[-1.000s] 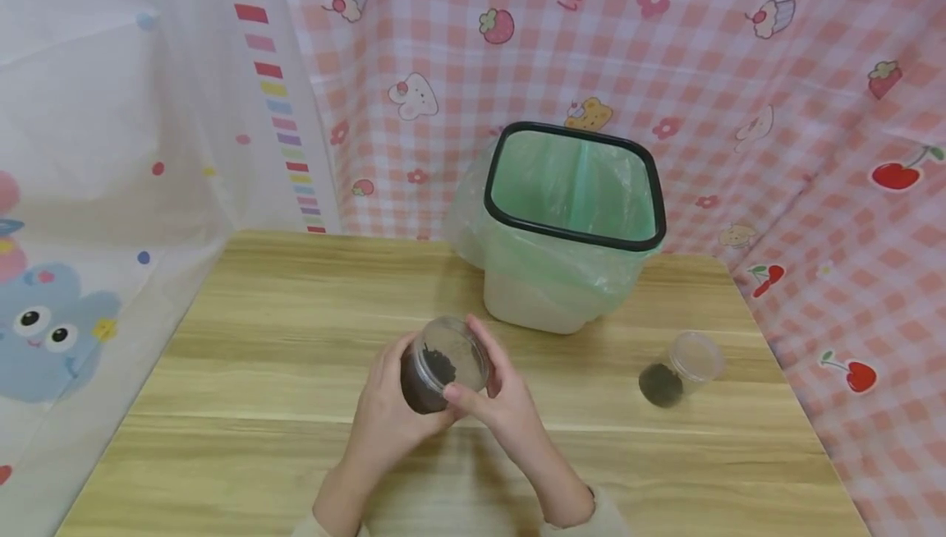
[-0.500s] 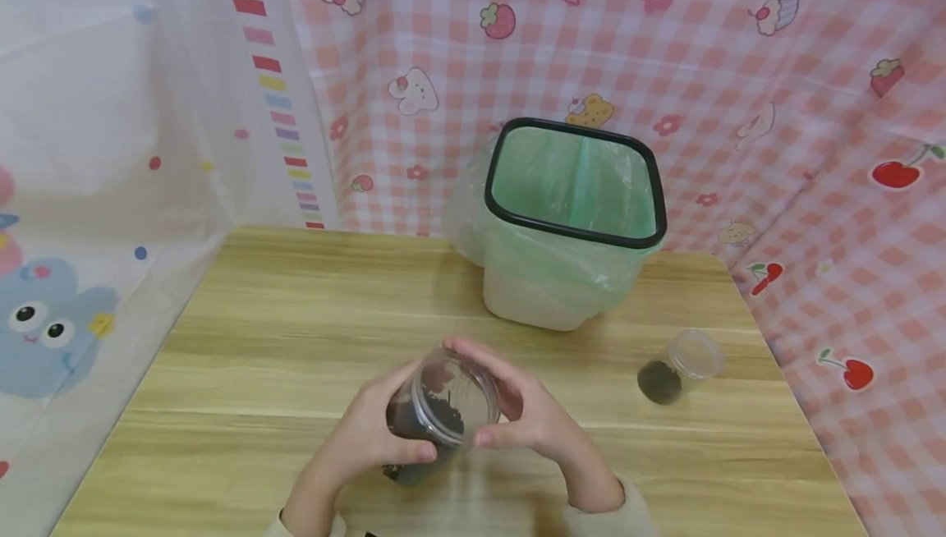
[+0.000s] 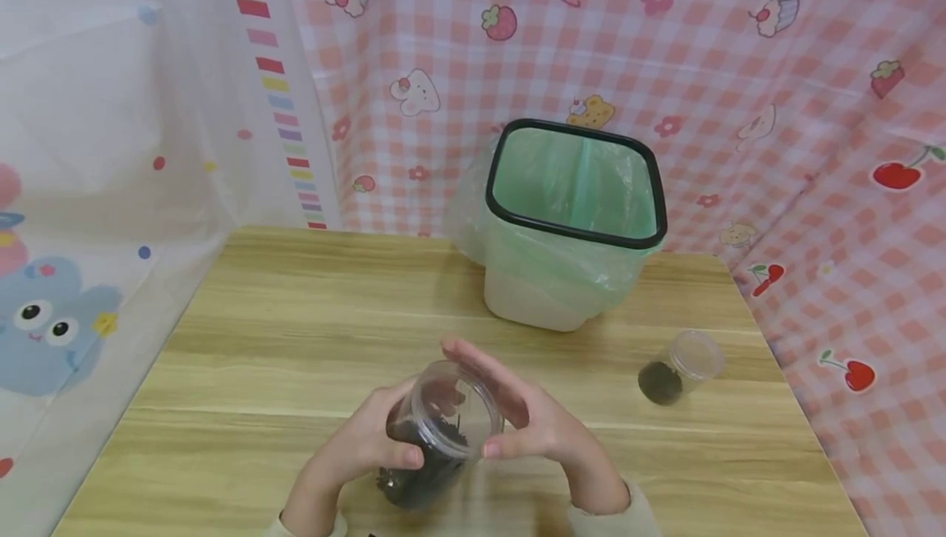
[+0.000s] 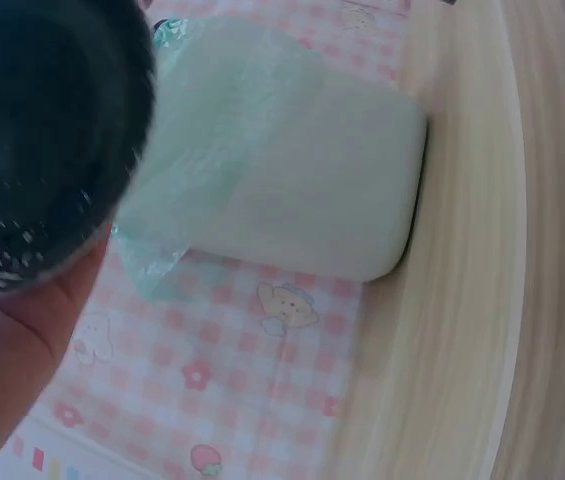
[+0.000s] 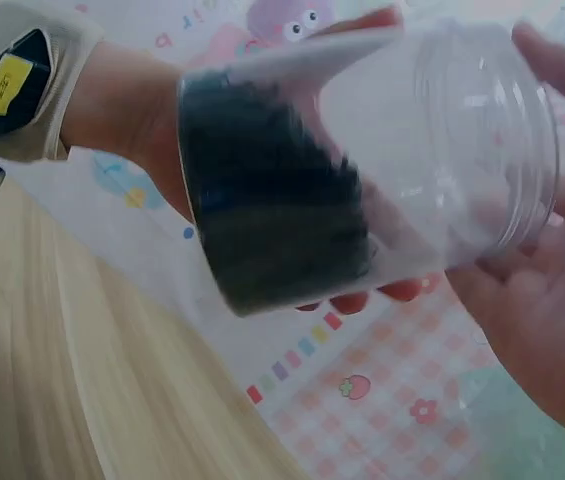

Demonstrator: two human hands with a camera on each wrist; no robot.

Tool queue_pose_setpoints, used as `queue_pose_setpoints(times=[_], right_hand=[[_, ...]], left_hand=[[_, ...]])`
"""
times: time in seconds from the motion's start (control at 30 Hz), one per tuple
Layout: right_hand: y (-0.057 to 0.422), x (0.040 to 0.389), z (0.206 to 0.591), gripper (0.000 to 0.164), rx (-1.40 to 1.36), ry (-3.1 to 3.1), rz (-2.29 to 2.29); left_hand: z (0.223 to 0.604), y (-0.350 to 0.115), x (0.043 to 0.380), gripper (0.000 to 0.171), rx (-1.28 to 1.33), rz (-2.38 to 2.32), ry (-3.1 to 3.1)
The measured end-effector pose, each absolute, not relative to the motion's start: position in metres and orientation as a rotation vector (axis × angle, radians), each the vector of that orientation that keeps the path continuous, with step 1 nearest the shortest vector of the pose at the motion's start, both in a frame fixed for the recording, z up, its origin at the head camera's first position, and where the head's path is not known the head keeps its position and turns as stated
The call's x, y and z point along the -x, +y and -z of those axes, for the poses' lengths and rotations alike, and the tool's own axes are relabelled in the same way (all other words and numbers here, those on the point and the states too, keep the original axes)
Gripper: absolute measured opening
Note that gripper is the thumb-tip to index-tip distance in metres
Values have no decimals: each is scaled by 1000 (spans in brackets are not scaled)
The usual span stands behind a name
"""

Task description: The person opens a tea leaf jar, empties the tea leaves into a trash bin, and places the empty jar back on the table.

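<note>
My left hand (image 3: 355, 442) grips a clear plastic jar (image 3: 421, 479) around its body, thumb across the near side. The jar leans with its mouth end up toward the right. Dark, loose, leaf-like bits fill about its lower half, as the right wrist view of the jar (image 5: 272, 200) shows. My right hand (image 3: 550, 434) spans the clear mouth end, thumb at the near edge and fingers at the far side. In the left wrist view, the dark jar base (image 4: 52, 130) sits close in front of the camera.
A pale bin (image 3: 532, 299) with a light green bag and a black rim (image 3: 576, 231) stands at the back of the wooden table (image 3: 296, 315). A second, smaller clear jar (image 3: 661, 381) with dark contents is on the right. Printed cloths hang behind and at the sides.
The jar has come down toward me and tilted, so more of its dark base shows. My right fingers have straightened and shifted lower around the mouth end. The bin and smaller jar stay put.
</note>
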State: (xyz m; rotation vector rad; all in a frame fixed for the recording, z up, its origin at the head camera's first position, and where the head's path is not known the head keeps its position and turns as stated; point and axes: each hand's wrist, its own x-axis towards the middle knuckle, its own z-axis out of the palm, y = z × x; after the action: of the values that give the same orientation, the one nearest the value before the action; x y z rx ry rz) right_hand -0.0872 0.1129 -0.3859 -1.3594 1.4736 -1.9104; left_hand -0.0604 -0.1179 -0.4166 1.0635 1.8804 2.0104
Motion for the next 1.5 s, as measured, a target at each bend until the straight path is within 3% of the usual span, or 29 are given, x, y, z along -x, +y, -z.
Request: queue_pose_setpoints(times=[0.17,0.37,0.57,0.7,0.9,1.17,1.5], right_hand=[[115,84,385,76,1134,1725,2016],[99,76,387,71,650,1982,2106],[76,71,391,88,387,2147,2047],[67,69,391,89,339,2309,1981],[70,69,389,79,440,2320,1999],[91,72,387,78,916,2085,2029],[105,73,378,82,1324,1861,1916]], left_hand=[[414,-116,56,73,-659,-1914,2261],[413,-100,58,97,-142,-1616,2786],[421,-91,62,100,-294,-1452,3235],[425,-89,62,100,-453,-1365,3379],[418,-90,57,100,-375,-1406,3252],[395,-101,43,102,-177,-1625,2705],[385,-119,38,92,-581,-1710,2371]])
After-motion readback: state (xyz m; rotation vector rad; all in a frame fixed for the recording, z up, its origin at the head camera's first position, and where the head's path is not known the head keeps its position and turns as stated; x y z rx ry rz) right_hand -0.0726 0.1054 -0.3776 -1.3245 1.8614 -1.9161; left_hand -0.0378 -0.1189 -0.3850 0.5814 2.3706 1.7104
